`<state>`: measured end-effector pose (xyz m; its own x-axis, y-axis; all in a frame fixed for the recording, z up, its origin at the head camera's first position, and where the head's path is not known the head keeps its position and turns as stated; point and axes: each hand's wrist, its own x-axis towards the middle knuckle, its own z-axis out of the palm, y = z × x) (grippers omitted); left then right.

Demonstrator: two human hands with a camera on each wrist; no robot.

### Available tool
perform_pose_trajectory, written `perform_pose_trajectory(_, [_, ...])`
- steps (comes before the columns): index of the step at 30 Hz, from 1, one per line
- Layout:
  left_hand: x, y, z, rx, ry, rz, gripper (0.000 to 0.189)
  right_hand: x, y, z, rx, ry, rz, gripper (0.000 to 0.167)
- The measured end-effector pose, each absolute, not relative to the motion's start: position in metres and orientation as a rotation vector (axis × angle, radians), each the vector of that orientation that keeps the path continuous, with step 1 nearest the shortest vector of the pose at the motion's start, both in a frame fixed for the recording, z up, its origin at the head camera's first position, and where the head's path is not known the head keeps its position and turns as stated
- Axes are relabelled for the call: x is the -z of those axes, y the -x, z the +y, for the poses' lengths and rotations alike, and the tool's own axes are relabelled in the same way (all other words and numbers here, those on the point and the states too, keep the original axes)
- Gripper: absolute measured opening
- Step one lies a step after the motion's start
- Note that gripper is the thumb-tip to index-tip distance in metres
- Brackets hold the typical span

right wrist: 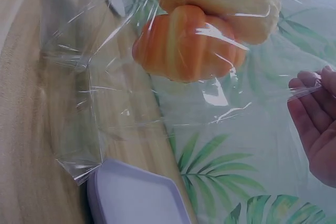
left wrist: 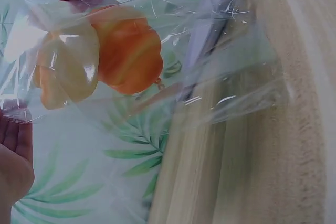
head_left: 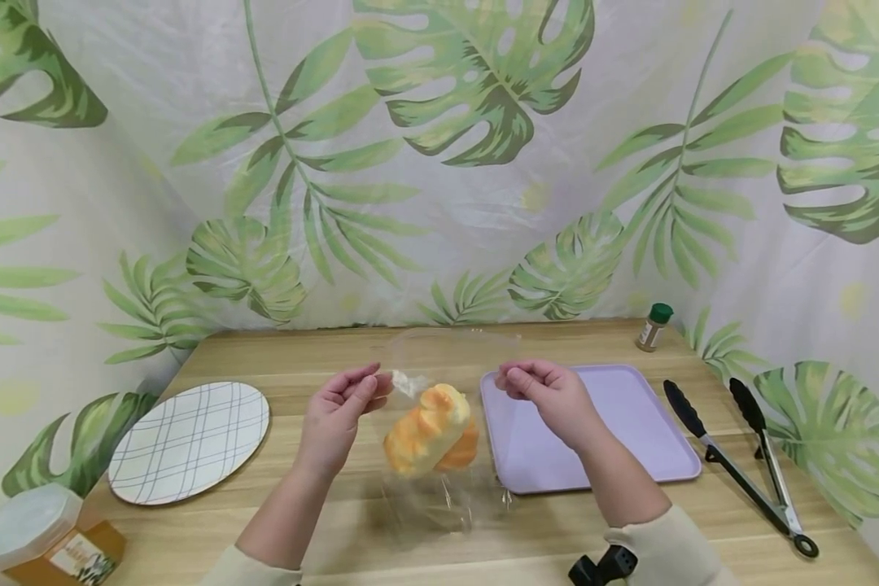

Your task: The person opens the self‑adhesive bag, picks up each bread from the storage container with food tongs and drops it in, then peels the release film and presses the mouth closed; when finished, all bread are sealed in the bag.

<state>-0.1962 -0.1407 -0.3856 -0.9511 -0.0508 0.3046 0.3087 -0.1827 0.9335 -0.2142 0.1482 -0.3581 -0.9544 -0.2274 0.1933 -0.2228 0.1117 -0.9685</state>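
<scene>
A clear plastic bag (head_left: 447, 500) hangs over the wooden table between my two hands. Inside lie two bread rolls: a pale golden, knobbly one (head_left: 421, 435) and a ridged orange one (left wrist: 131, 56), with a small chain-like loop at its end. My left hand (head_left: 340, 415) pinches the bag's left upper edge between thumb and fingers. On the opposite side, my right hand (head_left: 557, 399) pinches the right upper edge, its fingers curled at the plastic. Both rolls sit high in the bag, and its lower part droops in folds.
A purple tray (head_left: 593, 439) lies beneath and right of my right hand, with black-tipped tongs (head_left: 747, 472) beyond it. A checked plate (head_left: 190, 443) is at left, near a lidded honey-coloured jar (head_left: 59, 541). A green-capped spice bottle (head_left: 653, 328) stands back right.
</scene>
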Motion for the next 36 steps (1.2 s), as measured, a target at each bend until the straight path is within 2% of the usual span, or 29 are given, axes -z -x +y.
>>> perform_pose_trajectory(7, [0.373,0.194,-0.143,2.208,0.38,-1.752,0.021,0.352,0.214,0.149,2.137,0.6,2.279,0.03])
perform_pose_trajectory(11, [0.363,0.191,-0.144,2.189,0.457,-1.699,0.021,0.347,0.213,0.149,2.222,0.737,2.227,0.015])
perform_pose_trajectory(13, [0.359,0.189,-0.144,2.184,0.475,-1.686,0.021,0.346,0.213,0.148,2.255,0.773,2.208,0.015])
perform_pose_trajectory(18, [0.351,0.189,-0.145,2.19,0.467,-1.648,0.023,0.343,0.215,0.145,2.305,0.749,2.2,0.026])
perform_pose_trajectory(24, [0.351,0.189,-0.148,2.188,0.497,-1.616,0.021,0.343,0.216,0.143,2.352,0.729,2.19,0.024])
perform_pose_trajectory(29, [0.357,0.19,-0.153,2.221,0.503,-1.615,0.023,0.347,0.215,0.142,2.25,0.714,2.255,0.012])
perform_pose_trajectory(34, [0.359,0.191,-0.156,2.259,0.459,-1.581,0.017,0.349,0.216,0.142,2.265,0.646,2.254,0.011])
perform_pose_trajectory(36, [0.359,0.192,-0.156,2.263,0.439,-1.576,0.014,0.349,0.217,0.141,2.298,0.644,2.225,0.016])
